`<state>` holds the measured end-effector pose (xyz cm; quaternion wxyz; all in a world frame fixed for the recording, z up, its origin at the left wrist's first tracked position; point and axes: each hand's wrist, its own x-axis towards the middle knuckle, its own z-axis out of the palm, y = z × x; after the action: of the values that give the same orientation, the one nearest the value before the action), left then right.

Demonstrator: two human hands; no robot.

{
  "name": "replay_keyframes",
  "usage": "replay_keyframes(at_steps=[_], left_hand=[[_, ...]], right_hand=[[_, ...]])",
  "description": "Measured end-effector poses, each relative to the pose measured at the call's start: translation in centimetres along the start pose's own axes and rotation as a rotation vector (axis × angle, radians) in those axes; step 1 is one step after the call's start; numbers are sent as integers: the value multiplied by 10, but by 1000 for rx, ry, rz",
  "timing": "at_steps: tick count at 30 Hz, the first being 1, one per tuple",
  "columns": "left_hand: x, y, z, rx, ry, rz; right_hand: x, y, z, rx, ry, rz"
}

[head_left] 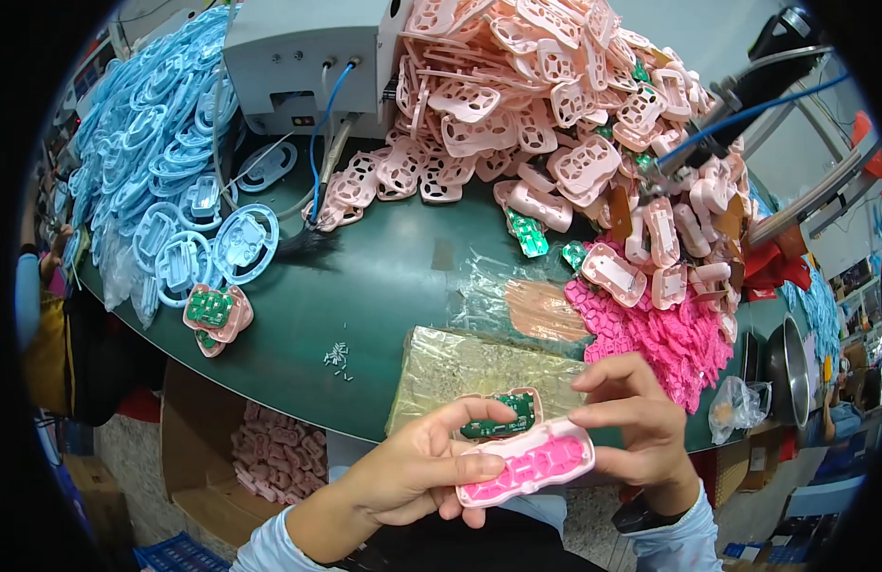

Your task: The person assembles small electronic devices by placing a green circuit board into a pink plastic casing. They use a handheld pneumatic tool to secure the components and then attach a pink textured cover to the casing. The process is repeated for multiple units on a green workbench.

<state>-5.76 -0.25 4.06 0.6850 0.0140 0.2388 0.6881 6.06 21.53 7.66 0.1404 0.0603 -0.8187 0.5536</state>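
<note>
A pale pink plastic shell (pixel 584 446) lies tilted in my left hand (pixel 426 467), its inside showing a bright pink rubber keypad (pixel 541 464). The left thumb presses on the keypad's left end, and the fingers go beneath the shell. My right hand (pixel 641 429) closes on the shell's right end, thumb at the side and a fingertip at the upper edge. Just behind, partly covered by my left index finger, is a green circuit board (pixel 510 412) in another pale pink shell; I cannot tell whether it rests on the tape-wrapped block (pixel 441 367) or is held.
Pale pink shells (pixel 517 86) pile high at the back, beside a grey machine (pixel 307 62). Light blue parts (pixel 145 143) heap at left. Bright pink keypads (pixel 650 334) lie at right. Small screws (pixel 337 357) are scattered on the green table (pixel 384 276). A box (pixel 207 467) of shells stands below.
</note>
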Motion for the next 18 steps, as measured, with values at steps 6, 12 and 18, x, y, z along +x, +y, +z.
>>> replay_keyframes(at_steps=[6, 12, 18], left_hand=[[8, 32, 9, -55, -48, -54], [-7, 27, -12, 1669, 509, 641], [12, -21, -29, 1903, 555, 705]], right_hand=[[32, -9, -13, -10, -114, -199], [-2, 17, -17, 340, 218, 477], [-27, 49, -4, 511, 158, 832]])
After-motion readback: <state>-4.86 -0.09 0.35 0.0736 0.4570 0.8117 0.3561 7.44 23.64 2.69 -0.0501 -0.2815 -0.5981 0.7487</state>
